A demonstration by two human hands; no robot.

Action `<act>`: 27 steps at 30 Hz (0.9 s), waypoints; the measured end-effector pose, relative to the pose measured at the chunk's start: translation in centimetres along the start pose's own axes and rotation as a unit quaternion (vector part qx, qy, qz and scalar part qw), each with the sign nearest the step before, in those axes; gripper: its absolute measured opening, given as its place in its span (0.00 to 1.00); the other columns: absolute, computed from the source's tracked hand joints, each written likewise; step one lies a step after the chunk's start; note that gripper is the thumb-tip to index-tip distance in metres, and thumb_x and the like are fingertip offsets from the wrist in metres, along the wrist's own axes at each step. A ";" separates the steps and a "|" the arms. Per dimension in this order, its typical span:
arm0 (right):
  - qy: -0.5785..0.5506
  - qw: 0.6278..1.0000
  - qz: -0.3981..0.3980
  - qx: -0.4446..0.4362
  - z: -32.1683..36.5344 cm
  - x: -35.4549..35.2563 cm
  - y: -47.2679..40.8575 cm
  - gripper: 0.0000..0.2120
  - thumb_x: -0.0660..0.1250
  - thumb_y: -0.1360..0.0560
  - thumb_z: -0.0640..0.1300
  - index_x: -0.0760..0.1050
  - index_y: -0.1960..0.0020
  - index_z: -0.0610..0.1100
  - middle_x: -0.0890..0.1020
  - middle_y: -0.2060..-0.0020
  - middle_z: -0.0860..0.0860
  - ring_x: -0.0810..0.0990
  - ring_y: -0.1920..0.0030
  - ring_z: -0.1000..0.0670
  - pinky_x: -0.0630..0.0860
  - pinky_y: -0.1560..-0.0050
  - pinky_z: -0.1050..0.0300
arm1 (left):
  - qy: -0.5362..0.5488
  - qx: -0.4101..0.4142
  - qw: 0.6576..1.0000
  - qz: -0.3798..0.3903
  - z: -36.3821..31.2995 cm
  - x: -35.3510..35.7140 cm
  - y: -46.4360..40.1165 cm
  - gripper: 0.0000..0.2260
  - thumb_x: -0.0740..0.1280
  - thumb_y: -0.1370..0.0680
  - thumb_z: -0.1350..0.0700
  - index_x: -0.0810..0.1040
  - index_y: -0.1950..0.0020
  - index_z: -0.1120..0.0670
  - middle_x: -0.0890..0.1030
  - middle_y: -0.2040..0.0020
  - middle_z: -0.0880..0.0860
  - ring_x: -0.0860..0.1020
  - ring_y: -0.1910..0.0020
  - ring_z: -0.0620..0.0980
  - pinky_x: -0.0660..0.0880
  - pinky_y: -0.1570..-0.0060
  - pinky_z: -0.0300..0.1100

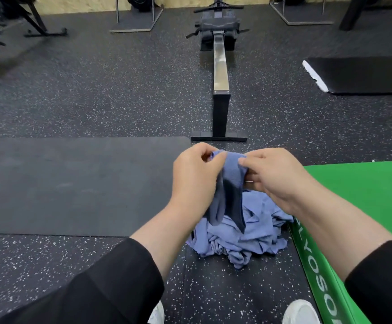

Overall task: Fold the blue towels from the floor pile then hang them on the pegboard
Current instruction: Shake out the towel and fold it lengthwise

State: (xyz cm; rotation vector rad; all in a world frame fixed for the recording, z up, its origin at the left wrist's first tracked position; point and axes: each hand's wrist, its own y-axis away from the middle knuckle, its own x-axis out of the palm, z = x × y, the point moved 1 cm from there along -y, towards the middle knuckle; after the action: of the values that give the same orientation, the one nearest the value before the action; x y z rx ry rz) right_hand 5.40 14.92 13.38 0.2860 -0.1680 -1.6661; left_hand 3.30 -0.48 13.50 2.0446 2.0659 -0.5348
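**Task Status: First Towel Lifted, Folding Not Yet Visible**

The left hand (196,174) and the right hand (269,174) each pinch the top edge of one soft blue cloth towel (227,190), held up above the floor. The towel hangs bunched and unfolded between the two hands.

Directly below, the crumpled pile of blue towels (241,239) rests on the black speckled rubber floor (73,101), just beside the green padded box (365,206).

No folded towel is visible. The pegboard is not in view. Judged remaining: fold the held towel, fold the pile, hang all.
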 end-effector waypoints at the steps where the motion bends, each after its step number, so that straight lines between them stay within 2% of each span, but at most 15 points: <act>1: -0.004 1.000 -0.002 -0.006 0.1 0.3 0.0 0.12 0.64 0.24 0.33 0.71 0.52 0.21 0.76 0.63 0.39 0.78 0.61 0.44 0.83 0.52 0.45 | -0.005 0.006 1.000 0.005 -0.1 0.1 0.1 0.08 0.72 0.24 0.55 0.81 0.63 0.48 0.82 0.65 0.48 0.74 0.66 0.42 0.71 0.63 0.36; 4: -0.033 0.999 0.000 -0.012 0.1 0.8 0.0 0.10 0.63 0.21 0.33 0.79 0.54 0.26 0.80 0.66 0.43 0.79 0.68 0.50 0.81 0.61 0.57 | -0.025 0.019 0.999 0.016 -0.3 0.6 0.3 0.12 0.73 0.24 0.55 0.79 0.65 0.42 0.82 0.64 0.46 0.78 0.62 0.43 0.74 0.59 0.38; 6: -0.049 0.999 0.004 -0.013 0.1 0.9 -0.1 0.13 0.62 0.20 0.33 0.83 0.56 0.35 0.82 0.68 0.46 0.79 0.69 0.53 0.79 0.63 0.60 | -0.039 0.022 0.999 0.014 -0.4 1.0 0.4 0.06 0.73 0.24 0.53 0.83 0.60 0.46 0.83 0.60 0.48 0.80 0.58 0.47 0.76 0.55 0.43; 8: -0.062 0.998 0.006 -0.009 0.1 0.9 -0.1 0.14 0.61 0.20 0.33 0.84 0.57 0.37 0.82 0.66 0.46 0.80 0.67 0.53 0.79 0.64 0.61 | -0.037 0.020 0.999 0.019 -0.5 1.2 0.5 0.02 0.73 0.23 0.54 0.85 0.55 0.49 0.83 0.57 0.48 0.80 0.56 0.46 0.75 0.53 0.41; 12: -0.107 0.994 0.000 0.016 0.3 0.7 0.1 0.14 0.60 0.19 0.35 0.78 0.60 0.40 0.79 0.72 0.51 0.78 0.68 0.53 0.79 0.64 0.61 | -0.034 0.035 0.997 0.064 -0.8 1.6 1.1 0.08 0.69 0.22 0.59 0.86 0.50 0.48 0.82 0.52 0.47 0.80 0.52 0.44 0.74 0.50 0.38; 15: -0.093 0.996 0.006 -0.004 0.3 0.3 0.3 0.12 0.62 0.18 0.39 0.79 0.57 0.39 0.83 0.61 0.43 0.81 0.58 0.47 0.80 0.53 0.56 | -0.021 0.041 0.992 0.120 -1.3 1.7 1.6 0.14 0.63 0.23 0.63 0.87 0.49 0.50 0.83 0.49 0.43 0.79 0.48 0.40 0.73 0.45 0.32; 17: -0.053 0.998 -0.013 -0.018 0.1 -0.3 0.2 0.11 0.62 0.20 0.36 0.80 0.59 0.38 0.80 0.60 0.40 0.78 0.57 0.44 0.77 0.52 0.51 | 0.023 0.001 0.990 0.142 -1.3 1.7 1.7 0.16 0.61 0.25 0.62 0.88 0.51 0.50 0.86 0.49 0.42 0.81 0.46 0.39 0.76 0.40 0.38; 19: 0.010 0.999 -0.040 -0.031 0.1 -1.0 -0.2 0.10 0.63 0.24 0.35 0.81 0.59 0.37 0.80 0.63 0.41 0.77 0.59 0.45 0.77 0.53 0.45 | 0.049 -0.021 0.991 0.122 -1.0 1.3 1.3 0.16 0.59 0.28 0.60 0.87 0.58 0.49 0.87 0.55 0.45 0.84 0.52 0.46 0.80 0.44 0.47; 21: 0.083 0.994 -0.046 -0.053 0.4 -1.6 -0.3 0.11 0.62 0.28 0.41 0.84 0.55 0.43 0.84 0.62 0.41 0.77 0.61 0.47 0.78 0.53 0.39 | 0.019 0.005 0.997 0.079 -0.5 0.3 0.4 0.13 0.59 0.28 0.61 0.82 0.59 0.50 0.85 0.60 0.47 0.83 0.59 0.48 0.80 0.51 0.47; 22: 0.114 0.990 -0.042 -0.065 0.7 -1.8 -0.2 0.12 0.62 0.29 0.43 0.84 0.54 0.46 0.85 0.60 0.41 0.77 0.61 0.48 0.78 0.54 0.39 | -0.030 0.033 0.997 0.068 -0.4 -0.3 -0.3 0.12 0.60 0.26 0.61 0.81 0.56 0.49 0.84 0.57 0.46 0.81 0.58 0.46 0.78 0.51 0.45; 24: 0.164 0.982 -0.031 -0.091 1.3 -2.2 0.1 0.13 0.61 0.28 0.43 0.83 0.53 0.51 0.85 0.58 0.40 0.76 0.62 0.49 0.77 0.55 0.41 | -0.141 0.105 0.980 0.097 0.0 -1.6 -1.4 0.11 0.62 0.24 0.60 0.77 0.46 0.46 0.78 0.46 0.44 0.77 0.51 0.42 0.73 0.46 0.43; 27: 0.200 0.972 0.000 -0.125 1.7 -2.7 0.3 0.12 0.61 0.27 0.45 0.82 0.52 0.53 0.84 0.57 0.40 0.75 0.60 0.49 0.77 0.49 0.36 | -0.208 0.171 0.949 0.164 1.0 -2.4 -2.5 0.14 0.69 0.23 0.57 0.77 0.38 0.47 0.72 0.37 0.45 0.73 0.37 0.47 0.70 0.34 0.47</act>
State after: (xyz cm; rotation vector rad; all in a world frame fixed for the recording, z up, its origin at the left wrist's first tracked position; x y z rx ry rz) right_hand 5.49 17.50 15.31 0.4221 0.3435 -1.5751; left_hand 0.77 -3.10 13.77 2.1491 1.4332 -1.2053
